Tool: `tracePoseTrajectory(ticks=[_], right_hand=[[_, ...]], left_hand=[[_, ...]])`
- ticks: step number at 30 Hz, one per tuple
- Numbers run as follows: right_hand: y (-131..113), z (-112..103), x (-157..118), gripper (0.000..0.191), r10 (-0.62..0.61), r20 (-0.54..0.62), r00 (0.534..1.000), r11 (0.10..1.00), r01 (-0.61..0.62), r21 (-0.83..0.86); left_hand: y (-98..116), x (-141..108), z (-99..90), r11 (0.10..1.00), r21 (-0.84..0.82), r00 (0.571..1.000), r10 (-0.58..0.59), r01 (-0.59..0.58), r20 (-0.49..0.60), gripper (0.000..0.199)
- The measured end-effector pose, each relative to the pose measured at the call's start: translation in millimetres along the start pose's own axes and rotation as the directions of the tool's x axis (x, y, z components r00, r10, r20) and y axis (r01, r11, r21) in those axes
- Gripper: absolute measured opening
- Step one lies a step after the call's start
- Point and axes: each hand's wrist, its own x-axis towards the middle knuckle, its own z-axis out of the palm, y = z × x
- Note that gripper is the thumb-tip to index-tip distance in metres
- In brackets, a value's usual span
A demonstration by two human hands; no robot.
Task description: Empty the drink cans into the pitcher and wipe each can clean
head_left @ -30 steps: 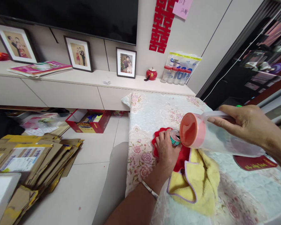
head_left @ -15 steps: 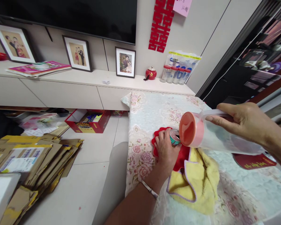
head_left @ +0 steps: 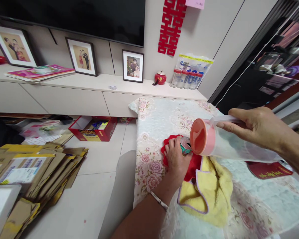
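My left hand (head_left: 175,156) is wrapped round a green drink can (head_left: 186,146), whose opened top faces up. The can stands over a red scalloped mat (head_left: 195,166). My right hand (head_left: 259,127) grips the handle of a translucent plastic pitcher (head_left: 229,146) with an orange-pink lid (head_left: 198,136). The pitcher is tipped onto its side, its lid end right beside the can's opening. Whether liquid is flowing cannot be made out. A yellow cloth (head_left: 211,196) with a purple edge lies crumpled in front of the mat.
A floral tablecloth (head_left: 161,113) covers the table. A red item with yellow lettering (head_left: 266,170) lies beneath the pitcher. Behind, a white cabinet (head_left: 109,78) bears photo frames, a red pot (head_left: 160,78) and glass jars (head_left: 186,79). Flattened cardboard (head_left: 47,172) and a red box (head_left: 94,131) occupy the floor.
The pitcher and my right hand have shifted very slightly left and up. My left hand stays on the can.
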Motion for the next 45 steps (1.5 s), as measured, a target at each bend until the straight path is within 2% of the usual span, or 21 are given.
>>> tracePoseTrajectory(ticks=[21, 30, 45], right_hand=[[-1.2, -3.1, 3.6, 0.089, 0.008, 0.049, 0.999, 1.000, -0.007, -0.016], [0.2, -2.1, 4.3, 0.087, -0.028, 0.027, 0.999, 0.999, 0.028, -0.018], [-5.1, -2.9, 5.2, 0.091, 0.007, 0.042, 0.999, 1.000, -0.006, -0.023]], left_hand=[[-0.8, -0.4, 0.7, 1.000, -0.008, 1.000, 0.008, -0.008, -0.008, 0.062], [-0.5, -0.2, 1.0, 1.000, 0.002, 1.000, 0.005, -0.004, -0.016, 0.062], [0.2, -0.4, -0.9, 1.000, 0.005, 1.000, -0.006, 0.006, 0.008, 0.063]])
